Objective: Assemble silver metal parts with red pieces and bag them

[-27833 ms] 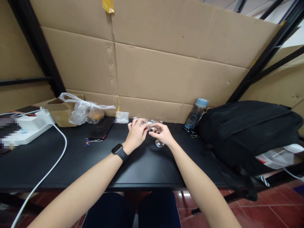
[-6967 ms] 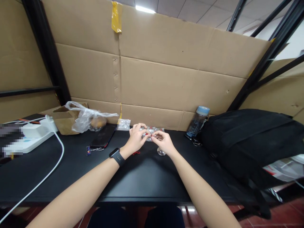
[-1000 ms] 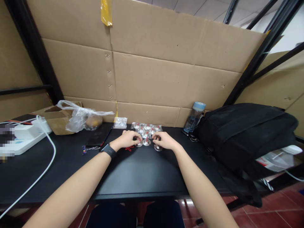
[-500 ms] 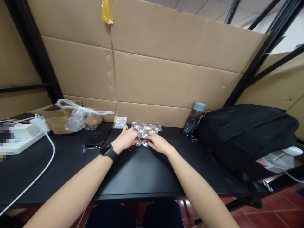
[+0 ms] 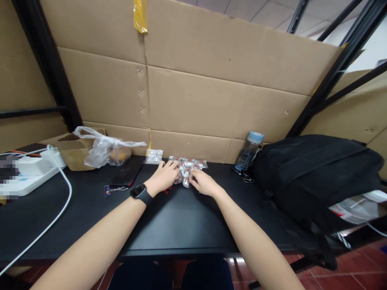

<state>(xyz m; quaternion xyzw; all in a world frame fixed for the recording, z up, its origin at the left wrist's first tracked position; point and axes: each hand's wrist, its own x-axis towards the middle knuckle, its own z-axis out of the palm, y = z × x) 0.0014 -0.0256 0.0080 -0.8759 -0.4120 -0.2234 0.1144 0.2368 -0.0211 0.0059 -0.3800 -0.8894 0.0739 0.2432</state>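
Note:
On the black table, several small silvery metal discs (image 5: 190, 162) with red centres, shaped like little cymbals, lie in clear wrapping by the cardboard wall. My left hand (image 5: 165, 175), wearing a black watch (image 5: 141, 193), has its fingers curled over a disc at the near left of the group, which it partly hides. A red cord (image 5: 167, 189) shows under that hand. My right hand (image 5: 203, 182) has thumb and forefinger closed at the edge of the nearest disc (image 5: 186, 183), which rests tilted or flat; I cannot tell which.
A small clear packet (image 5: 154, 156), a dark phone (image 5: 127, 173) with a keychain, and a plastic bag (image 5: 102, 151) by a cardboard box (image 5: 74, 151) lie leftward. A white power strip (image 5: 33, 177) stands far left. Rightward are a blue-lidded bottle (image 5: 248, 151) and a black backpack (image 5: 314, 173).
Two discs held apart near the table's middle have shifted; the left one moved slightly up toward the group. Both hands remain close together. The view has moved a little.

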